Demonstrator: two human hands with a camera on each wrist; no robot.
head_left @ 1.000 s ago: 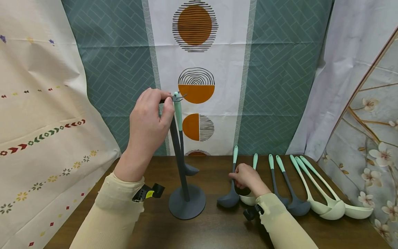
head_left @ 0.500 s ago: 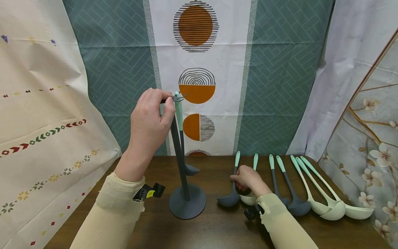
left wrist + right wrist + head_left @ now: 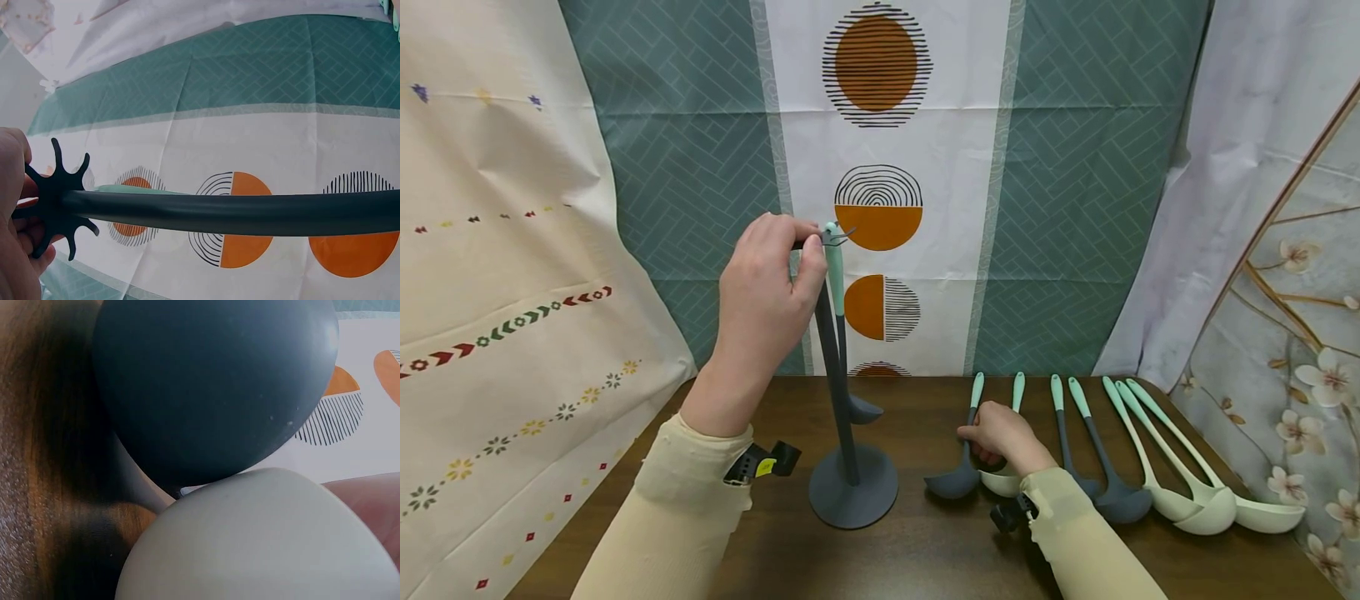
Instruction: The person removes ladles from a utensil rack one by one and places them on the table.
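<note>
My left hand (image 3: 771,279) grips the hooked top of a dark grey utensil stand (image 3: 835,383); in the left wrist view my fingers lie around the curved hooks (image 3: 59,200). A dark ladle with a mint handle (image 3: 836,283) hangs from one hook, its bowl above the round base. On the table to the right, my right hand (image 3: 997,433) pinches the shaft of another dark ladle (image 3: 953,482), whose mint handle end points away. Beside it lies a cream ladle (image 3: 1000,482), partly hidden by my right hand. Both bowls fill the right wrist view, close together.
Further right on the brown table (image 3: 917,550) lie two dark ladles (image 3: 1122,500) and several cream ladles (image 3: 1206,508), handles towards the back. A patterned cloth (image 3: 880,125) hangs behind the table. Another cloth (image 3: 497,333) drapes down the left side.
The handle end of the ladle in my right hand has dropped lower and shifted slightly right. My left hand keeps its grip on the stand. The whole head view has shifted a little.
</note>
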